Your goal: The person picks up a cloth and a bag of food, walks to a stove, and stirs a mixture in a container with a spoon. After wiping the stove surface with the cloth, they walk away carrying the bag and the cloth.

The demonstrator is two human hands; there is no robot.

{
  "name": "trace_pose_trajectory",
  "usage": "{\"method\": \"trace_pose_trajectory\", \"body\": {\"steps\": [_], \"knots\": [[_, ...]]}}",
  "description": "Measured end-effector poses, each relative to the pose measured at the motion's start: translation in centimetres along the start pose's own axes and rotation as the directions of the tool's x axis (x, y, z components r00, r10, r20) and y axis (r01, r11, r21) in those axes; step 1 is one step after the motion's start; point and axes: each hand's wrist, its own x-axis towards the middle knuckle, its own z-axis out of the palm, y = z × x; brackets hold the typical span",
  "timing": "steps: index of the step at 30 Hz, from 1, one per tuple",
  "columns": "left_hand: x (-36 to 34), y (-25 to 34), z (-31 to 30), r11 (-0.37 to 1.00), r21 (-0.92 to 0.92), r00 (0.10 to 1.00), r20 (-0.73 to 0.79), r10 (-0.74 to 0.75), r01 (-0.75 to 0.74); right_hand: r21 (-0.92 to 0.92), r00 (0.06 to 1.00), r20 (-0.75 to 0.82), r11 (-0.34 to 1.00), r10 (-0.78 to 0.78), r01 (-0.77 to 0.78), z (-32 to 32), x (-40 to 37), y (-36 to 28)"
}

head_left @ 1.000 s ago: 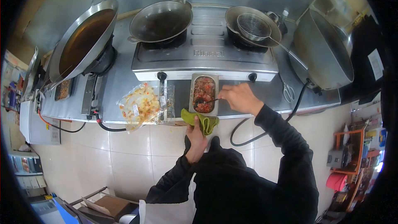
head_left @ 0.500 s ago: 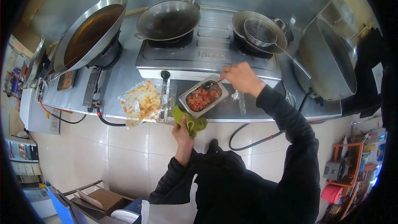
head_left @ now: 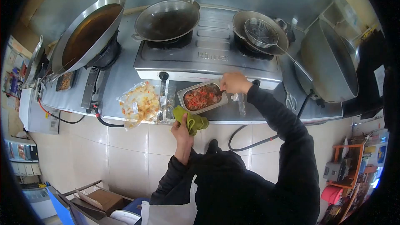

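Observation:
My left hand (head_left: 181, 132) is closed around a folded green cloth (head_left: 196, 124), just below the near left corner of a rectangular metal container (head_left: 186, 107). Inside the container is a chunky red and brown mixture (head_left: 201, 98). Over the container's right end, my right hand (head_left: 236, 83) pinches a thin-handled spoon (head_left: 221, 92) whose lower part dips towards the mixture; its bowl is hidden. To the left of the container lies a clear plastic bag (head_left: 141, 103) with yellow and orange residue.
Behind the container stands a Rinnai stove (head_left: 166, 64) with a wok (head_left: 167, 21) and a second pan holding a wire strainer (head_left: 261, 33). A large wok of brown liquid (head_left: 89, 33) is at left, a big deep pot (head_left: 329, 62) at right. Scissors (head_left: 291, 101) lie near the counter edge.
The container has turned to lie more level across the counter. My right hand has come down slightly with the spoon, whose dark bowl no longer shows. My left hand still holds the cloth.

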Motion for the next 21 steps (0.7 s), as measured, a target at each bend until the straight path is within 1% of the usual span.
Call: {"method": "trace_pose_trajectory", "body": {"steps": [1, 2, 3, 4, 6, 7, 8, 11, 12, 15, 18, 21], "knots": [[0.4, 0.2, -0.1, 1.0, 0.015, 1.0, 0.003, 0.006, -0.006, 0.201, 0.996, 0.057, 0.976, 0.067, -0.077, 0.4, -0.1, 0.7], [0.8, 0.2, -0.4, 0.999, 0.032, 1.0, 0.007, 0.01, -0.01, 0.391, 0.984, 0.127, 0.906, 0.122, -0.163, 0.9, -0.5, 1.5], [1.2, 0.2, -0.5, 0.999, 0.049, 1.0, 0.014, 0.013, -0.014, 0.557, 0.965, 0.204, 0.792, 0.162, -0.25, 1.6, -0.9, 2.3], [1.4, 0.3, -0.5, 0.999, 0.04, 1.0, 0.014, 0.011, -0.012, 0.714, 0.974, 0.194, 0.664, 0.117, -0.222, 3.3, -1.2, 3.5], [1.7, 0.5, -0.4, 1.0, 0.026, 1.0, 0.014, 0.007, -0.008, 0.807, 0.968, 0.215, 0.535, 0.129, -0.251, 5.6, -1.6, 4.7], [1.7, 0.7, -0.3, 1.0, 0.021, 1.0, 0.009, 0.007, -0.007, 0.847, 0.965, 0.227, 0.463, 0.133, -0.263, 5.6, -2.0, 4.4], [1.8, 0.9, -0.1, 1.0, 0.016, 1.0, 0.006, 0.007, -0.007, 0.837, 0.921, 0.352, 0.383, 0.168, -0.39, 5.2, -2.7, 4.5], [2.4, 1.2, -0.1, 0.999, 0.034, 1.0, -0.002, 0.017, -0.017, 0.881, 0.885, 0.431, 0.131, 0.175, -0.455, 5.0, -4.3, 4.0], [2.7, 1.1, -0.2, 0.999, 0.045, 1.0, -0.004, 0.02, -0.019, 0.892, 0.89, 0.429, 0.08, 0.153, -0.444, 5.7, -4.6, 4.4], [3.2, 1.2, -0.3, 0.999, 0.035, 1.0, 0.001, -0.002, 0.002, 0.909, 0.894, 0.413, -0.026, 0.175, -0.415, 6.9, -5.5, 4.6], [3.3, 1.2, -0.3, 1.0, 0.029, 1.0, 0.011, 0.011, -0.011, 0.951, 0.939, 0.283, 0.071, 0.194, -0.301, 7.5, -6.4, 3.8], [3.1, 1.4, -0.2, 1.0, 0.013, 1.0, 0.028, 0.003, -0.004, 0.958, 0.954, 0.159, 0.196, 0.253, -0.212, 7.8, -6.7, 2.9]]}}
